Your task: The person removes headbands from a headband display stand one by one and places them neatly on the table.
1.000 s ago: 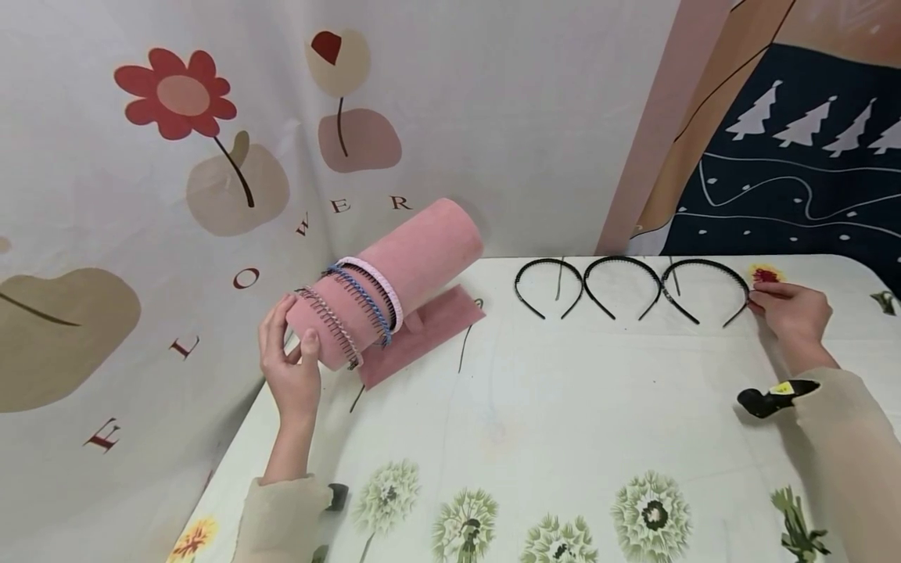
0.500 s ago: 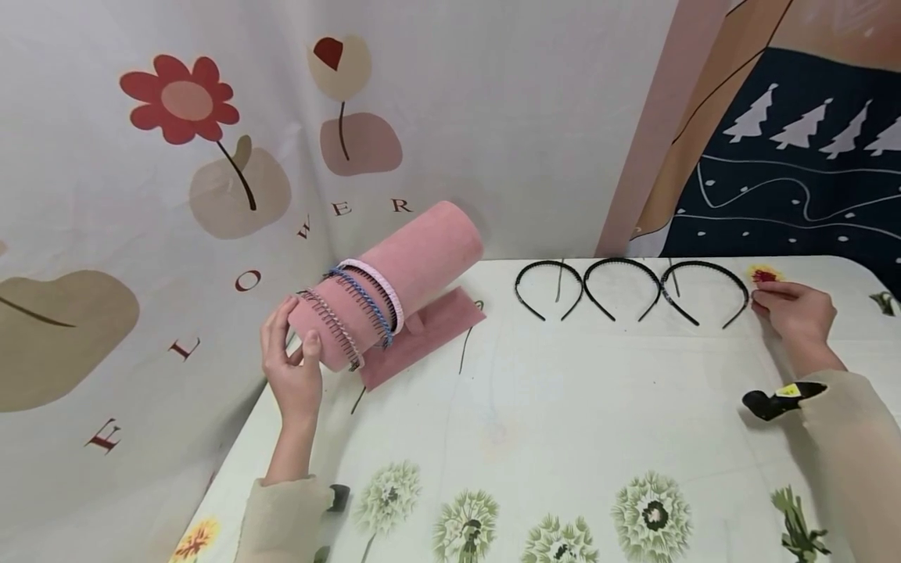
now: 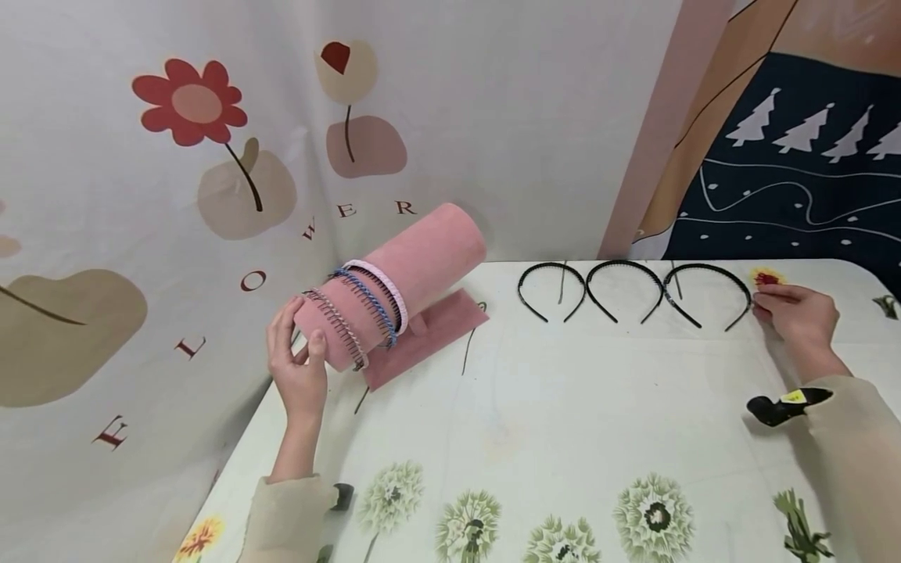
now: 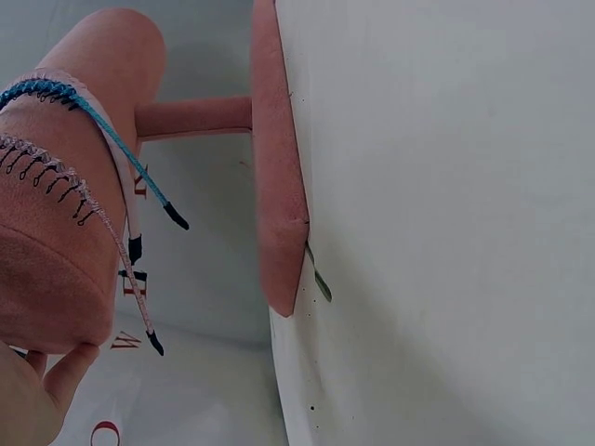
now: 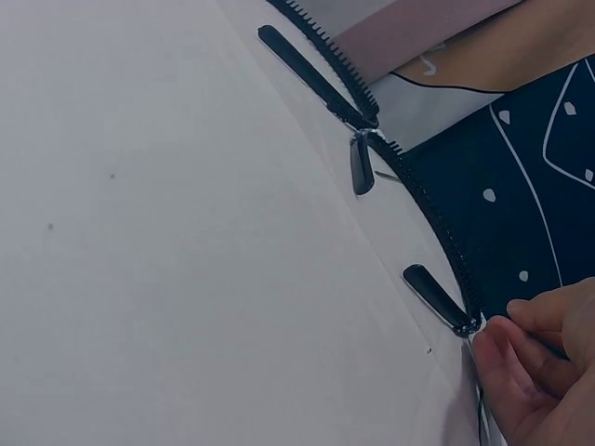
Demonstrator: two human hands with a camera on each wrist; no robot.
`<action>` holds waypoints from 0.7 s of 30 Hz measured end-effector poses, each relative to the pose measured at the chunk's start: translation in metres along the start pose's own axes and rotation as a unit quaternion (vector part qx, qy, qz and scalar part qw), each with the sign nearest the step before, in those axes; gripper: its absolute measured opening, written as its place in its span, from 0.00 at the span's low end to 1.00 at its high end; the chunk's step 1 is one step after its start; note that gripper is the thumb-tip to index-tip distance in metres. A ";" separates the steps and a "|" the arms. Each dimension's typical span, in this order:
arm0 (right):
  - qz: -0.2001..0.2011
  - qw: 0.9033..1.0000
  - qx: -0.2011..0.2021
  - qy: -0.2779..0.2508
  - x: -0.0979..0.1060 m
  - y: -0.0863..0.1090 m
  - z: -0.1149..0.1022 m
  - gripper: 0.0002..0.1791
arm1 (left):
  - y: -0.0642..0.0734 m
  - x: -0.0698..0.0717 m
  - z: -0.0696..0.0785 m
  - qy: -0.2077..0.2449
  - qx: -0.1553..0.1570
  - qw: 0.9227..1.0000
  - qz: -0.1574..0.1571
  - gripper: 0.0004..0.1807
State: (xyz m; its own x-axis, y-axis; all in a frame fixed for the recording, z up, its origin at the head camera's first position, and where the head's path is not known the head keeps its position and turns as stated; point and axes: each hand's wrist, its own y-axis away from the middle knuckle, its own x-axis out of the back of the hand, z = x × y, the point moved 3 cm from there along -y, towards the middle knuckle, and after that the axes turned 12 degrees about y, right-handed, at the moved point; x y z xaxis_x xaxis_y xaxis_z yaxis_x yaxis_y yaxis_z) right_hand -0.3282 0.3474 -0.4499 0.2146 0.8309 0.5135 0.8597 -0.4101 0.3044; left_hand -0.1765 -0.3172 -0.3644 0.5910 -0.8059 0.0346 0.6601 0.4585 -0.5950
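left hand (image 3: 299, 367) grips the near end of the pink velvet roll (image 3: 394, 281), thumb on its front face, fingers curled round the far side; the left wrist view shows a fingertip pressed under the roll's end. the roll lies tilted on a short post above its pink base (image 3: 429, 332), at the left rear of the table (image 3: 563, 422). four headbands sit round the roll near the held end: a toothed silver headband (image 3: 338, 324) closest to the hand, then a blue headband (image 3: 369, 301), a black one partly hidden, and a pink headband (image 3: 383, 280)

right hand (image 3: 798, 317) rests at the far right of the table, fingertips pinching the right tip of the rightmost black headband (image 3: 707, 285); the right wrist view confirms contact at that tip. two more black headbands, the middle black headband (image 3: 622, 285) and the left black headband (image 3: 552, 285), lie flat in a row beside it, ends nearly touching. a small black clip (image 3: 781, 405) with a yellow tag lies near the right sleeve
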 end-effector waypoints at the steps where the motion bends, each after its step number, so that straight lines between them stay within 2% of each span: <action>1: 0.000 1.000 0.000 0.000 0.000 0.000 0.000 0.16 | 0.000 0.000 0.000 -0.001 -0.001 1.000 0.000 0.28; 10: -0.006 1.000 -0.005 -0.012 -0.002 0.003 0.000 0.16 | 0.001 -0.001 0.002 -0.002 -0.001 1.000 -0.004 0.28; 15: -0.010 1.000 0.013 -0.026 -0.004 0.005 0.001 0.18 | 0.001 0.000 -0.001 -0.011 0.002 1.000 -0.004 0.28; 21: -0.019 0.999 0.043 -0.025 -0.007 0.011 -0.002 0.15 | 0.000 -0.001 0.001 -0.015 0.007 1.000 -0.001 0.28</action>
State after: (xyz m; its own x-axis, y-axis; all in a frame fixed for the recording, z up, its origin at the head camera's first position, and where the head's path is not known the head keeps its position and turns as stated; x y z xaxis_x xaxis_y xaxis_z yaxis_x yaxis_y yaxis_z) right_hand -0.3211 0.3367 -0.4482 0.2030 0.8637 0.4613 0.9036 -0.3468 0.2516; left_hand -0.1763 -0.3157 -0.3635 0.6040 -0.7947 0.0598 0.6673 0.4633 -0.5832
